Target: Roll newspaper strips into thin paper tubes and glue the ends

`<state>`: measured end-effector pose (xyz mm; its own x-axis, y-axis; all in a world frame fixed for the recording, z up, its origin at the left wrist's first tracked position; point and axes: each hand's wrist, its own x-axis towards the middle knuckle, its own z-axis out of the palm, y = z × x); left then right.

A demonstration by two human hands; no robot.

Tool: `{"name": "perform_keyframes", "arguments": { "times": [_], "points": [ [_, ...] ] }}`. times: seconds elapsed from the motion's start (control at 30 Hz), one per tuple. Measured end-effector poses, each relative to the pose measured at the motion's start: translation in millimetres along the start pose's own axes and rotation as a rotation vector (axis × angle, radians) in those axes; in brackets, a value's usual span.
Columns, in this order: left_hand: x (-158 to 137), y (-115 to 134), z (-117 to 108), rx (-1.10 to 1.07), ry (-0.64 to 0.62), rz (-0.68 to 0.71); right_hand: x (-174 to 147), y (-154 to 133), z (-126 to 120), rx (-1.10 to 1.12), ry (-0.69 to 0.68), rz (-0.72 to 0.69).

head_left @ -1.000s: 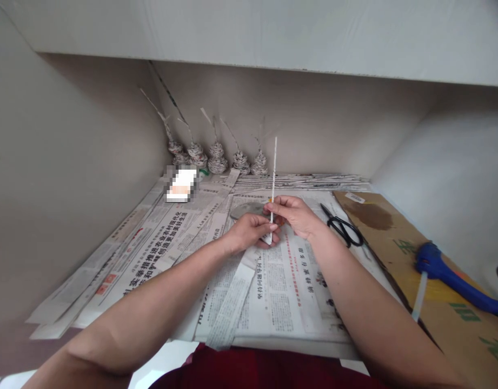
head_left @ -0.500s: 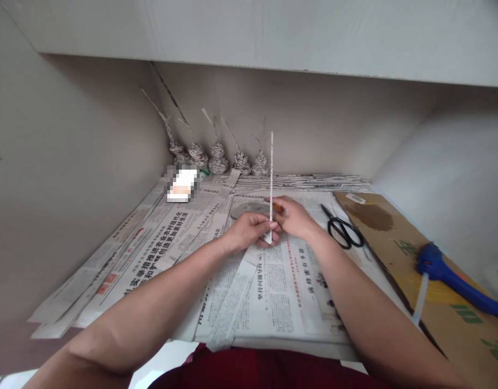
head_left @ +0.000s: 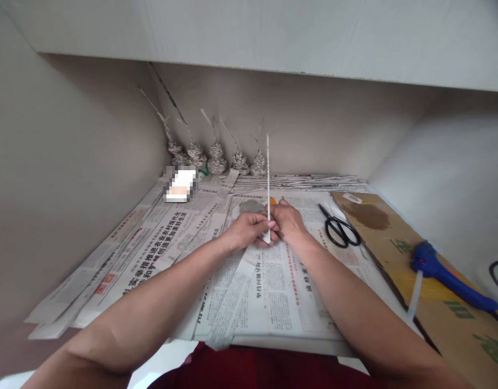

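Has lowered right hand [head_left: 288,220] slightly, to just right of the paper stick [head_left: 267,173], what it holds unclear; pinches that stick's lower end, long axis upright, with left hand [head_left: 252,228].

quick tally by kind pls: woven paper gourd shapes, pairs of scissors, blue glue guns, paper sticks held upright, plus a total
Woven paper gourd shapes: 5
Pair of scissors: 1
Blue glue gun: 1
Paper stick held upright: 1
Total: 8
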<state>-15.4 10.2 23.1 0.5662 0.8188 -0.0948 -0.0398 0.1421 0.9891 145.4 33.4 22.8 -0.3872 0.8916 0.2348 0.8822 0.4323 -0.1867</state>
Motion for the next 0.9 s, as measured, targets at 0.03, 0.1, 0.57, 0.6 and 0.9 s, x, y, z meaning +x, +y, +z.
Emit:
{"name": "perform_keyframes", "arguments": {
  "times": [0.03, 0.1, 0.57, 0.6, 0.9],
  "points": [
    [0, 0, 0, -0.004, -0.001, 0.002, 0, 1, -1, 0.003, 0.009, -0.009],
    [0, 0, 0, -0.011, 0.001, 0.007, 0, 1, -1, 0.019, 0.039, -0.033],
    [1, -3, -3, -0.027, 0.046, -0.012, 3, 12, 1, 0.571, 0.428, 0.071],
    [2, -4, -4, -0.029, 0.053, -0.012, 5, 13, -1, 0.645, 0.449, 0.104],
    [1, -3, -2, -0.009, 0.052, -0.004, 0, -7, -21, 1.274, -0.132, 0.199]
  ]
}}
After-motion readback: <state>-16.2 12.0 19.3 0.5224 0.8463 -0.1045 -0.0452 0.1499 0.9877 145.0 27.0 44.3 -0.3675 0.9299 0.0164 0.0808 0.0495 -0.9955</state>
